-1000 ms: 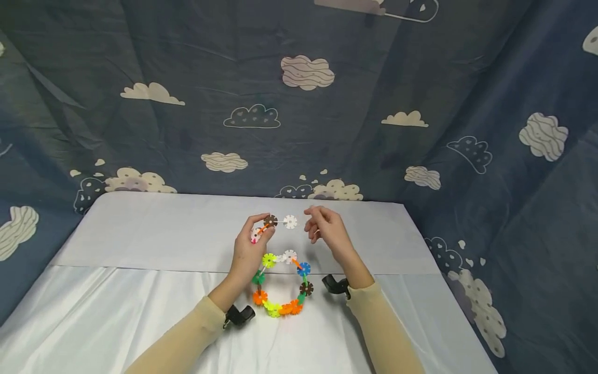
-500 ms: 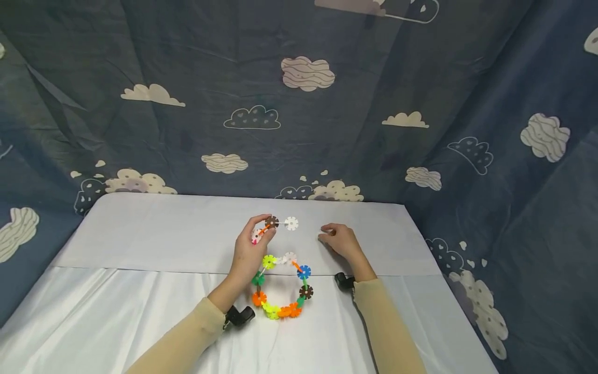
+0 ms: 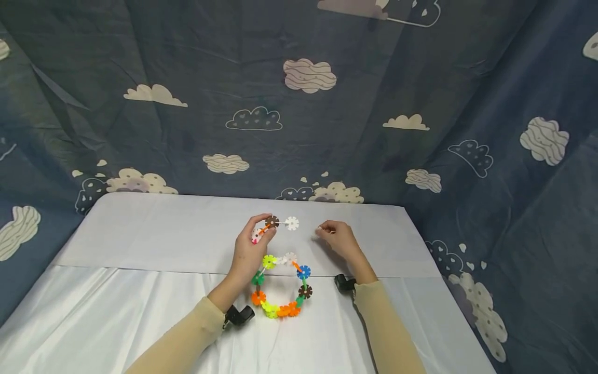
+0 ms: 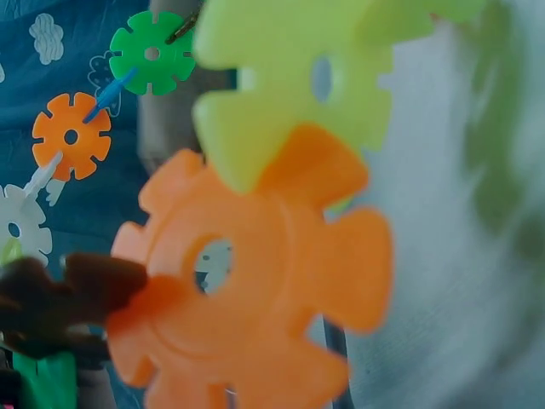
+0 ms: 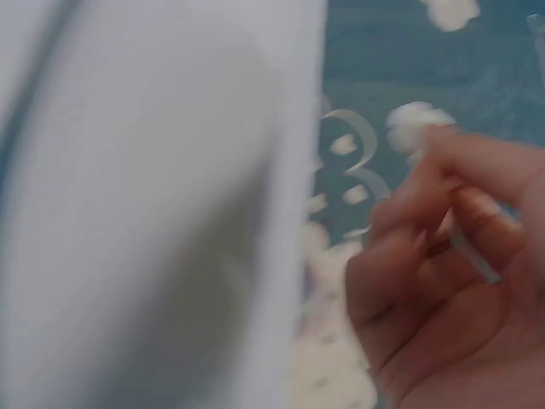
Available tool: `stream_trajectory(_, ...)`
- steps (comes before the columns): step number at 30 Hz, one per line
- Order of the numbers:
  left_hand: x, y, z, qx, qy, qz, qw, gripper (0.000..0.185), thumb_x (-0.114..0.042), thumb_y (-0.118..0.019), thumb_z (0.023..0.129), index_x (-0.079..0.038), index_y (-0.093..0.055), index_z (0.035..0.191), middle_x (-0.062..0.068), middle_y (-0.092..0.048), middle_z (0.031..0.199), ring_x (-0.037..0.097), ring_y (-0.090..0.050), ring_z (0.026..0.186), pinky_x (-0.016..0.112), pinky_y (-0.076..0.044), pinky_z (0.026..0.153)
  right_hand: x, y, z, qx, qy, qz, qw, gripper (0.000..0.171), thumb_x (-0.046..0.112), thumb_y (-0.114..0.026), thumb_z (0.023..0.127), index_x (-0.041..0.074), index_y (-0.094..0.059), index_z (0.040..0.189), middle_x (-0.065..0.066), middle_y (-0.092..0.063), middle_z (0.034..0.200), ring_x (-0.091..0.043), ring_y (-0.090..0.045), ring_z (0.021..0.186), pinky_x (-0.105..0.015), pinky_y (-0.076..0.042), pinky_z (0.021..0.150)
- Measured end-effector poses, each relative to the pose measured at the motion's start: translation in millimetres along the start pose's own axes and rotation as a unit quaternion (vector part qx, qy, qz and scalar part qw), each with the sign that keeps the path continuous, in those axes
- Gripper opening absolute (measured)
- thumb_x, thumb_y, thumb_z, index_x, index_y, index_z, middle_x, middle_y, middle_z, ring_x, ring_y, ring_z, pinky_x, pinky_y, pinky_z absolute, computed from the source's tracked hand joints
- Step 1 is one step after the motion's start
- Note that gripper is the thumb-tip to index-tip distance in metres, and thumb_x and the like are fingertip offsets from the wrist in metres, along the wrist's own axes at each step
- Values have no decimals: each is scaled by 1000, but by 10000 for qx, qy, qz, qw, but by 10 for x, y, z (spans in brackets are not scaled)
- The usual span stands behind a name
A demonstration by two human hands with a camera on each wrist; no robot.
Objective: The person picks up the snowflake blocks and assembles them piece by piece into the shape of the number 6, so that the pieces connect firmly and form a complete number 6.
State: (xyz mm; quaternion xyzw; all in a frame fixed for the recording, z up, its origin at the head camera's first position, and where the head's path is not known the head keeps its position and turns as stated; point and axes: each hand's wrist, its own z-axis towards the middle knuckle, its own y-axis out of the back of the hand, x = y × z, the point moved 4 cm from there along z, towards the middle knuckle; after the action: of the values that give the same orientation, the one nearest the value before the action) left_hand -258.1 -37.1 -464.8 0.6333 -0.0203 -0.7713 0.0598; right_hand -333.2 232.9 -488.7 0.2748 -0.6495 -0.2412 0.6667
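Note:
My left hand (image 3: 249, 249) holds a short run of notched plastic snowflake discs between thumb and fingers. It includes a brown disc (image 3: 272, 222), a white disc (image 3: 291, 223) sticking out to the right, and a white-and-pink one (image 3: 256, 236) by the palm. Below the hand is a ring of linked coloured discs (image 3: 304, 271). Close to the left wrist camera, an orange disc (image 4: 247, 256) and a yellow-green disc (image 4: 289, 77) fill much of that view. My right hand (image 3: 340, 239) pinches a blurred white disc (image 5: 417, 123) at its fingertips, apart from the chain.
A white cloth-covered table (image 3: 163, 234) lies under both hands. Behind it hangs a dark blue curtain (image 3: 261, 47) with cloud prints, and it continues along the right side. A black wrist camera (image 3: 344, 283) sits on the right wrist, another (image 3: 240, 315) on the left.
My right hand has moved down and right, away from the white disc on the chain, and a pale piece now shows at its fingertips. My left hand stays nearly still.

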Motion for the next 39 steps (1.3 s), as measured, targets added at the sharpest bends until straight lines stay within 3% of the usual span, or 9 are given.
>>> stream_trajectory(5, -34, 14, 5, -55, 4, 5, 10000, 40, -36, -71, 103, -33, -62, 142, -2, -65, 147, 28, -52, 146, 58, -44, 119, 358, 123, -136, 232, 373, 1256, 9911, 25, 35, -72, 103, 11, -75, 108, -29, -68, 98, -21, -57, 66, -31, -50, 59)
stream_trajectory(9, -55, 19, 6, -81, 48, -12, 10000, 40, -37, -71, 103, -33, -62, 142, -1, -64, 147, 28, -53, 144, 56, -47, 117, 574, 171, -256, 379, 614, 1512, 9859, 26, 35, -72, 103, 10, -74, 107, -20, -69, 93, -26, -59, 70, -32, -52, 61)
stream_trajectory(13, -68, 16, 7, -82, 45, -36, 9999, 40, -36, -71, 103, -31, -62, 142, 1, -64, 147, 29, -52, 146, 58, -46, 118, 663, 176, -314, 310, 812, 1356, 9869, 22, 32, -71, 104, 11, -75, 106, -6, -68, 87, -30, -60, 70, -32, -51, 60)
stream_trajectory(18, -71, 15, 3, -88, -13, -29, 10000, 40, -35, -71, 103, -30, -62, 142, 2, -65, 147, 29, -50, 148, 60, -40, 123, 728, 168, -353, -10, 1203, 760, 9898, 17, 27, -72, 103, 11, -77, 109, -6, -69, 85, -28, -62, 66, -29, -50, 59)
stream_trajectory(23, -63, 17, -5, -97, -26, -28, 9999, 40, -35, -71, 103, -31, -62, 142, 0, -65, 147, 28, -51, 147, 59, -43, 120, 848, 183, -422, -442, 1774, 132, 9831, 13, 21, -75, 101, 12, -80, 108, -4, -73, 82, -24, -62, 60, -26, -48, 53)
stream_trajectory(28, -54, 11, -11, -78, -67, -83, 9999, 41, -34, -71, 103, -29, -62, 143, -1, -65, 146, 27, -52, 145, 54, -48, 115, 956, 186, -481, -757, 2372, -463, 9674, 10, 18, -77, 99, 11, -80, 106, -3, -78, 88, -11, -59, 59, -24, -51, 53)
stream_trajectory(31, -53, 12, -12, -87, -92, -110, 9999, 40, -34, -71, 103, -29, -63, 142, -1, -65, 146, 28, -49, 149, 58, -42, 122, 998, 184, -506, -983, 2668, -877, 9547, 9, 18, -79, 97, 12, -81, 104, -2, -79, 90, -9, -59, 63, -22, -51, 56)
stream_trajectory(39, -53, 16, -19, -69, -151, -139, 9998, 44, -35, -71, 103, -21, -62, 144, -3, -65, 145, 25, -47, 151, 61, -32, 127, 1086, 177, -593, -1546, 3532, -1655, 9077, 7, 15, -83, 93, 14, -83, 100, 1, -80, 89, -9, -66, 65, -24, -53, 60)
